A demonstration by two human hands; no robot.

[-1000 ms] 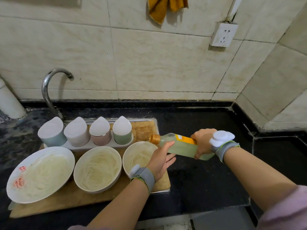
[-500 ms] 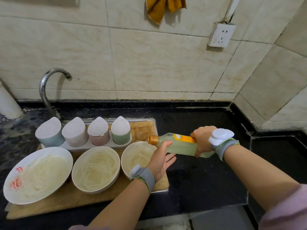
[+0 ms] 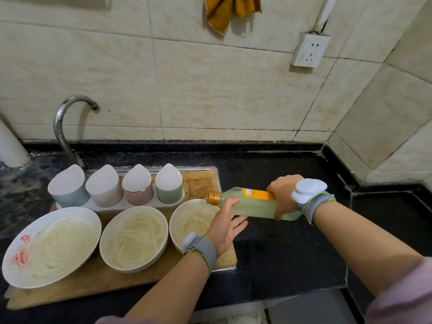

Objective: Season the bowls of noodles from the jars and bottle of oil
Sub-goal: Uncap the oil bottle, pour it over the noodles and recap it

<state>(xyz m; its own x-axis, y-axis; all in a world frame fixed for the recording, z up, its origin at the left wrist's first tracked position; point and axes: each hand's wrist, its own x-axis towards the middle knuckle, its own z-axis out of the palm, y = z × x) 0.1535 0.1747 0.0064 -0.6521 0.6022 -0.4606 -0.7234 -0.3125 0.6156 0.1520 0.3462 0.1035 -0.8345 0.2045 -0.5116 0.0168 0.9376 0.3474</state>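
Three bowls of pale noodles stand in a row on a wooden board (image 3: 117, 281): a wide left bowl (image 3: 70, 208), a middle bowl (image 3: 131, 268) and a small right bowl (image 3: 171, 226). Behind them, several lidded jars (image 3: 137, 184) sit in a white rack (image 3: 131, 205). My right hand (image 3: 281, 195) grips the oil bottle (image 3: 250, 205), which lies almost level. Its orange cap (image 3: 213, 198) is on and hangs over the right bowl's far rim. My left hand (image 3: 224, 226) is under the bottle's neck, fingers spread, thumb touching the bottle.
A curved tap (image 3: 63, 122) rises behind the jars at the left. The black counter (image 3: 280, 253) stretches right of the board to a tiled corner. A wall socket (image 3: 308, 51) and a hanging yellow cloth (image 3: 224, 12) are high on the wall.
The bottle's capped end has crept slightly left and down over the right bowl. Both hands keep their hold and pose.
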